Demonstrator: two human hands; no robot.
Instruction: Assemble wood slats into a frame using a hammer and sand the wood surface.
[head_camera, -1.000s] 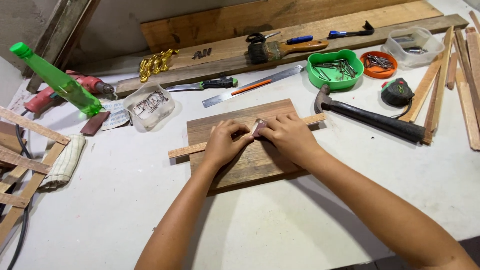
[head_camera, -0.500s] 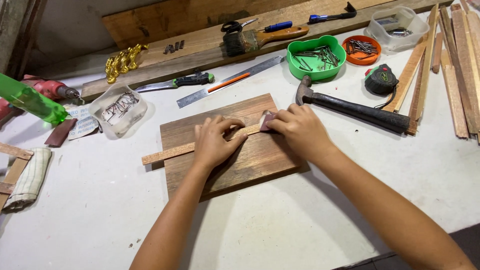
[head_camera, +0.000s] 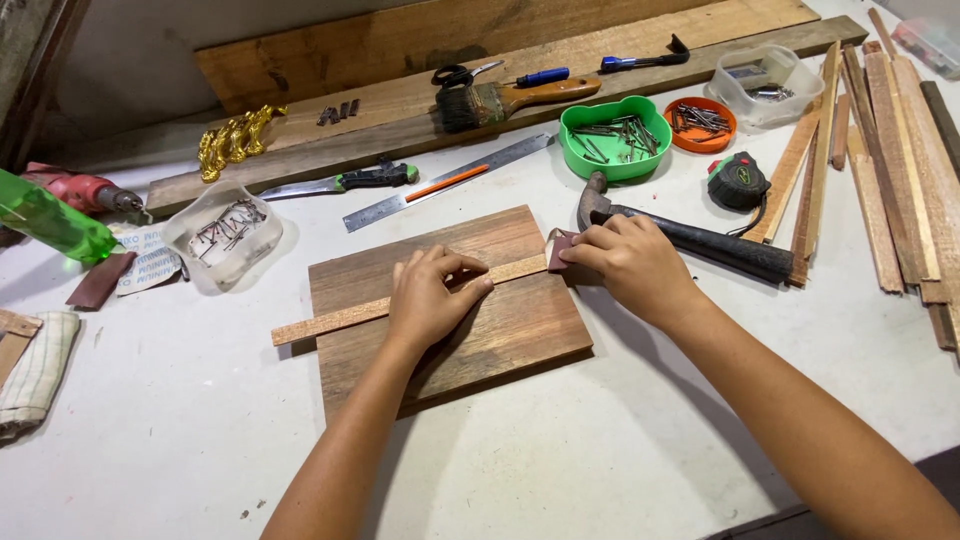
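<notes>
Pressing flat, the left hand (head_camera: 432, 300) pins a thin wooden strip (head_camera: 345, 318) across a dark wooden board (head_camera: 450, 345) on the white counter (head_camera: 180, 440); its grip is a downward hold with fingers spread, not closed around anything. The right hand (head_camera: 630, 265) closes its grip on a small reddish-brown sanding pad (head_camera: 560, 252) at the strip's right end, near the board's edge. Judged from this, smoothing of the strip is under way at its far end. No nails are driven; the hammer (head_camera: 700, 240) lies untouched just behind the right hand, and nails sit in the green tub (head_camera: 650, 155). Fastening, if intended, appears not yet begun.
</notes>
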